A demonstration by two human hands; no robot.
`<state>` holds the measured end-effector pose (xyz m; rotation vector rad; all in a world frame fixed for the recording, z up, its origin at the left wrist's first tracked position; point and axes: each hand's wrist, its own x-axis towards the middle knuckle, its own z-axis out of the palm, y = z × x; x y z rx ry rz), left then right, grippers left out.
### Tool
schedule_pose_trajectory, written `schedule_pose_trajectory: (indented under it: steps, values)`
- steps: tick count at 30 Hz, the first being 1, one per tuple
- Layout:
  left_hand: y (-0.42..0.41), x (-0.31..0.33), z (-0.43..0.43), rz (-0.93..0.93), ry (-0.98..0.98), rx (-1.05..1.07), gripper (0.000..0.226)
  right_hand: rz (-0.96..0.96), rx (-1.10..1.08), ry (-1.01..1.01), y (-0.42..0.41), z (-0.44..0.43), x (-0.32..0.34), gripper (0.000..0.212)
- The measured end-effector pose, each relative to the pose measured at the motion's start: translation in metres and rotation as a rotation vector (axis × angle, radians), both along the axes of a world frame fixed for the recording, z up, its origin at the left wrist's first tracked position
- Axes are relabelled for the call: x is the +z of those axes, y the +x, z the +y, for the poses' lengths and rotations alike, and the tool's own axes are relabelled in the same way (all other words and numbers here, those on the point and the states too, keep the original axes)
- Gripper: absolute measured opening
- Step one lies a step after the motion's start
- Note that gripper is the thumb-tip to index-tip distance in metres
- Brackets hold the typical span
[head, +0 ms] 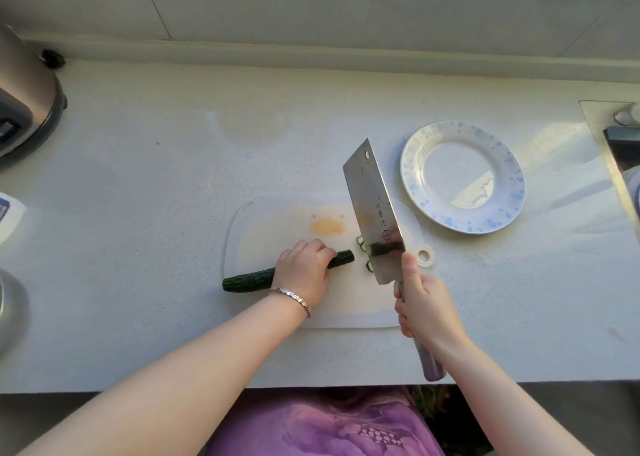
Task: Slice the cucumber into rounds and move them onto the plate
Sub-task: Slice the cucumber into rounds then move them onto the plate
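On the white cutting board (277, 220) lies one dark green cucumber (247, 280), and its left end sticks out past the left edge of the board. My left hand (304, 270) is closed over the middle of the cucumber and presses it down; the cut end (346, 258) shows to the right of my fingers. On this wrist I wear one silver bracelet (292, 298).

My right hand (424, 305) grips the handle of one big cleaver (375, 213), at the right side of the board. The blade is lifted above the board and tilted, the tip pointing away from me. It does not touch the cucumber; there is a small gap between the cut end and the blade.

Beside the left edge of the blade I can count three cucumber slices (361, 243) on the board, partly hidden behind the metal, so I cannot tell if more are under it. One orange stain (328, 227) is on the board, beyond my left hand.

To the right of the board, beyond its corner, stands one white plate (415, 154) with blue spots on the rim. No slice is on it. The board and the plate rest on a light grey counter (173, 178).
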<state>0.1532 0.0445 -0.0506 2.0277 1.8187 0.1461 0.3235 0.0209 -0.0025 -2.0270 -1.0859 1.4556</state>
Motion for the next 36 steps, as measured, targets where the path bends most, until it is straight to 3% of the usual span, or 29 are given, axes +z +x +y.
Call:
schedule_pose_trajectory:
  steps: [7,12,16,36]
  values:
    - [-0.007,0.006,0.006,-0.052,0.113,-0.112,0.037,-0.099,0.097,0.063,0.0,0.0,0.001,0.056]
    - [-0.005,0.007,0.003,-0.04,0.057,-0.092,0.03,-0.185,0.244,0.063,-0.007,0.0,0.004,0.055]
    - [-0.002,0.003,0.003,-0.014,0.179,-0.141,0.037,-0.237,0.315,0.075,-0.009,0.005,0.005,0.056]
    - [-0.001,-0.006,0.003,-0.059,0.233,-0.08,0.046,-0.244,0.275,0.074,-0.022,0.005,-0.016,0.056]
